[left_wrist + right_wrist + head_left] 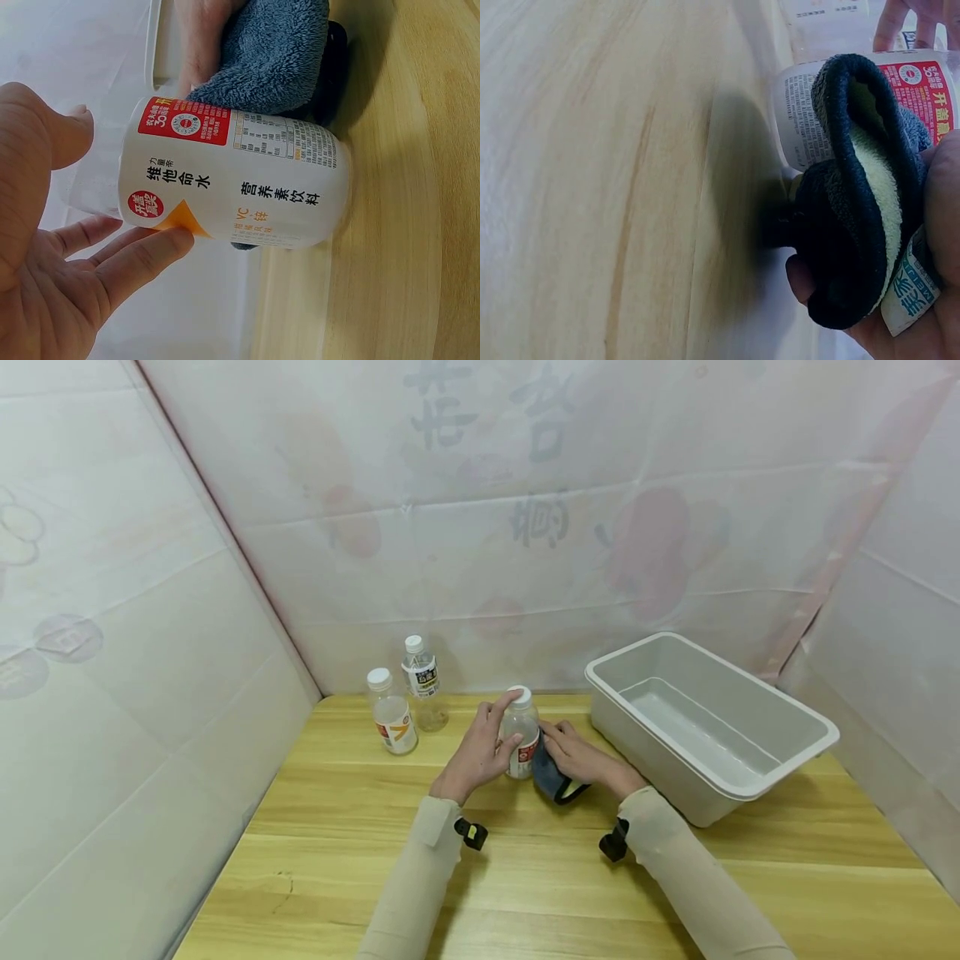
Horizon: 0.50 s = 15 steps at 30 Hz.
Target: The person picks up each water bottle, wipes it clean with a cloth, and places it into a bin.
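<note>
A clear plastic bottle [525,722] with a white cap and a white label stands upright on the wooden table. My left hand [478,756] holds it around its upper part, one finger by the cap; the left wrist view shows fingertips touching the label [247,176] and the thumb apart from it. Bunched in my right hand [581,756] is a grey-blue cloth [549,772] with a black edge and a yellow inner side [885,180]. The cloth lies against the bottle's right side. Part of the right hand is hidden behind the cloth in the right wrist view.
Two more capped bottles stand at the back left, a wide one [394,718] and a slimmer one [423,681]. To the right is a large grey plastic bin [637,727]. A printed sheet [465,560] forms a wall behind the table [315,860].
</note>
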Motion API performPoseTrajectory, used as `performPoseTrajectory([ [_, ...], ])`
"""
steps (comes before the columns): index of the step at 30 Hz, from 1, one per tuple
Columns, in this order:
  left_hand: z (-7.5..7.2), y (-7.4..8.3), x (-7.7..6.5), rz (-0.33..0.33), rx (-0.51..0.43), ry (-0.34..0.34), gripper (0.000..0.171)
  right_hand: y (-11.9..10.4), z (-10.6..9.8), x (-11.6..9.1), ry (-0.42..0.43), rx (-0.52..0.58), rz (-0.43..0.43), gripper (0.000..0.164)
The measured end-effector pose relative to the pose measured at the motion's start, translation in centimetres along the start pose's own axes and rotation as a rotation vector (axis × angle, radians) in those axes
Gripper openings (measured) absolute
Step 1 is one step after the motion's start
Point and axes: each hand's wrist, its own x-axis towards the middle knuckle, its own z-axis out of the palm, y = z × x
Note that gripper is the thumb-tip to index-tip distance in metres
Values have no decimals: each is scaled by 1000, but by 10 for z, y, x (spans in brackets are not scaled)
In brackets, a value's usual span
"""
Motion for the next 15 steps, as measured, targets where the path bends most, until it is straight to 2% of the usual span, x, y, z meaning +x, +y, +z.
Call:
performPoseTrajectory([
  [4,0,0,0,3,-17,-4,66,0,1,-1,5,-1,6,47],
  [15,-1,2,-1,4,-33,-3,69,2,9,1,39,-125,35,47],
])
